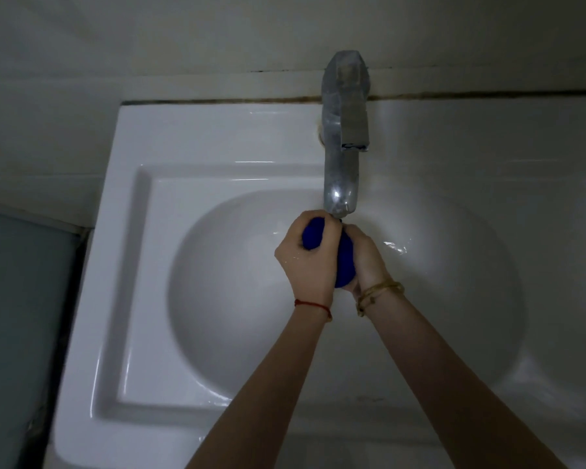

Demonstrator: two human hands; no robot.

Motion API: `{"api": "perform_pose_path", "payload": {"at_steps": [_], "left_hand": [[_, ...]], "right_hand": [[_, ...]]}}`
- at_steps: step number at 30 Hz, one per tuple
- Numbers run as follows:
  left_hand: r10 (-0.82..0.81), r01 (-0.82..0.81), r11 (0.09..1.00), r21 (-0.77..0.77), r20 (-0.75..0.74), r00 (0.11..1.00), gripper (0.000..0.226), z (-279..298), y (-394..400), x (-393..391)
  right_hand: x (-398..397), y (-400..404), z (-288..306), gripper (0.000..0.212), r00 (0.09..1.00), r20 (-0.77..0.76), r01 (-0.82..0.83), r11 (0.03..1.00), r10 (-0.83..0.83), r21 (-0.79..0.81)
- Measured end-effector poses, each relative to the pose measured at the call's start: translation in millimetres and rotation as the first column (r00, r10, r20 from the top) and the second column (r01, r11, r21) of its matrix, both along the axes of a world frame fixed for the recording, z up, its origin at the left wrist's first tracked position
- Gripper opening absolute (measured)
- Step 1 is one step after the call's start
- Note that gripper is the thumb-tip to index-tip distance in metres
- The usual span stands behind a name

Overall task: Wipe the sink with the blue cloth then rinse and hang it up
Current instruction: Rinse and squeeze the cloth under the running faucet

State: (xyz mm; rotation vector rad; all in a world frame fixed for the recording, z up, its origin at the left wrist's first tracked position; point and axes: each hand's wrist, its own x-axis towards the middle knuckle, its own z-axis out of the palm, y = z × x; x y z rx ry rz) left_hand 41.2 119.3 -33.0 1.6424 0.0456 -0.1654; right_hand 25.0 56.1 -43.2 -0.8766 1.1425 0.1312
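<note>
Both hands meet over the middle of the white sink [129, 231], just below the spout of the metal tap [344, 157]. The left hand [310, 255] has its grip curled tight round the upper end of the blue cloth [313, 233], which is bunched into a thick roll; a short dark-blue piece shows between thumb and fingers. The right hand [364, 258] has its grip clamped on the lower end of the same roll, and a rounded bulge of cloth [344, 265] pokes out between the two palms, down toward the wrists. So the cloth sits squeezed between the two grips, held above the round bowl and not touching the porcelain as far as I can see. The tap's spout ends right above the left grip's knuckles, almost touching them; whether water is running I cannot tell. A few wet glints lie on the bowl wall to the right of the right grip. A thin red thread [313, 306] circles the left wrist, and a tan knotted cord [379, 292] wraps the right wrist. Beyond the tap, a stained grout line runs along the wall [183, 45]. Far to the left of the left grip, past the sink's edge, lies a dull grey-green surface [21, 316].
</note>
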Motion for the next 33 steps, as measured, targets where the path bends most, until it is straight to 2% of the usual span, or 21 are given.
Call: {"api": "perform_pose_path", "payload": {"at_steps": [3,7,10,16,22,26,33], "left_hand": [[0.043,-0.045,0.999,0.03,0.054,0.998,0.016,0,-3,-2],[0.133,-0.134,0.991,0.002,0.033,0.99,0.02,-1,-7,-1],[0.144,-0.144,0.989,0.007,0.011,0.989,0.027,-2,-9,2],[0.197,-0.198,0.98,-0.008,-0.051,0.979,0.044,-4,-10,9],[0.265,-0.272,0.962,-0.01,-0.197,0.944,0.049,-10,-11,10],[0.32,-0.332,0.943,0.005,-0.285,0.904,0.051,-15,-12,11],[0.408,-0.44,0.897,0.041,-0.459,0.789,0.056,-20,-12,16]], "right_hand": [[5,6,1,0.035,0.997,-0.063,-0.065,0.964,0.051,-0.256],[7,9,-2,0.052,1.0,-0.025,-0.014,0.924,0.004,-0.383],[6,11,-6,0.062,0.999,0.03,0.026,0.896,-0.014,-0.442],[6,15,-12,0.058,0.993,0.118,0.081,0.836,-0.02,-0.543],[-1,18,-20,0.052,0.989,0.132,0.036,0.744,0.071,-0.667],[-2,16,-25,0.055,0.98,0.136,0.008,0.651,0.147,-0.759],[-4,13,-26,0.044,0.953,0.084,-0.073,0.487,0.292,-0.87]]}}
